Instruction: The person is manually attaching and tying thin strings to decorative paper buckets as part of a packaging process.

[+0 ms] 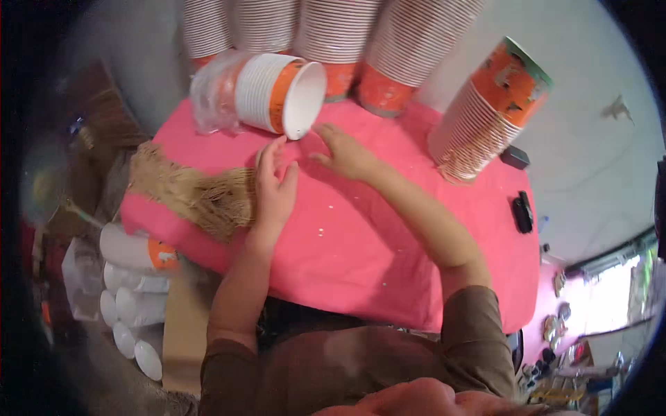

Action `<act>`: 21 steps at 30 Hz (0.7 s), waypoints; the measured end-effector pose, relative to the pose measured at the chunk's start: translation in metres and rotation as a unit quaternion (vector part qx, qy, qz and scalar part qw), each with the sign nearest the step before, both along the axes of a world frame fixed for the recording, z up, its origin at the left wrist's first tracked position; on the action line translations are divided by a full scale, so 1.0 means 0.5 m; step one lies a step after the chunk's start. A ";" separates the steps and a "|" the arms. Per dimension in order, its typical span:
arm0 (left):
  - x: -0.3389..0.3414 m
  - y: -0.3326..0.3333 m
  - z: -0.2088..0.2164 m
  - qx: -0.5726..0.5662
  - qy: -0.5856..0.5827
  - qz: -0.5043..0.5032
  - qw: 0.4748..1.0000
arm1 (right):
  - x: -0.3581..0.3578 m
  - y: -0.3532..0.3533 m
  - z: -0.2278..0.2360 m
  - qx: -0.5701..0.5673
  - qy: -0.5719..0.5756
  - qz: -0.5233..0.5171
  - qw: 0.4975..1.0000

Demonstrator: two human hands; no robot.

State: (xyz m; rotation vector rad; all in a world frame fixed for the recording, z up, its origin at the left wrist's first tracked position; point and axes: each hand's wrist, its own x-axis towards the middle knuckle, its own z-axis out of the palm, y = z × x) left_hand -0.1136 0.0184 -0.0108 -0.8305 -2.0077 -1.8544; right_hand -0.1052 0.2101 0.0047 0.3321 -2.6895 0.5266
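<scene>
On a pink-covered table, a nested stack of white and orange paper tubs (pixel 277 93) lies on its side, its open white mouth facing right. Clear plastic wrap bunches around its left end. My left hand (pixel 274 173) is just below that mouth, fingers stretched out and holding nothing. It rests beside a bundle of brown strings (pixel 208 191) spread over the table's left part. To the right of the mouth, my right hand (pixel 343 154) has its fingers apart, close to the tub's rim. Whether its fingertips touch the rim I cannot tell.
Several tall stacks of tubs (pixel 333 41) stand along the back. At right, an upside-down tub stack (pixel 485 111) has brown strings hanging on its rims. A black clip-like object (pixel 522 212) and a dark box (pixel 515 157) lie nearby. More white tubs (pixel 139 305) lie below the left edge.
</scene>
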 end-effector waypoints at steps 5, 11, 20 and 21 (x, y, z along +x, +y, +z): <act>-0.061 0.000 -0.018 -0.001 0.000 0.048 0.999 | -0.149 -0.111 -0.018 -0.275 0.096 0.064 0.955; -0.069 0.010 -0.049 -0.004 -0.034 -0.011 0.999 | -0.124 -0.105 -0.054 -0.266 0.060 0.021 0.962; -0.053 -0.029 -0.006 0.215 -0.097 0.003 0.972 | 0.180 0.000 0.185 0.070 -0.011 -0.039 0.997; -0.044 -0.044 0.017 0.210 -0.112 -0.002 0.971 | 0.208 0.000 0.208 0.091 0.001 -0.043 0.995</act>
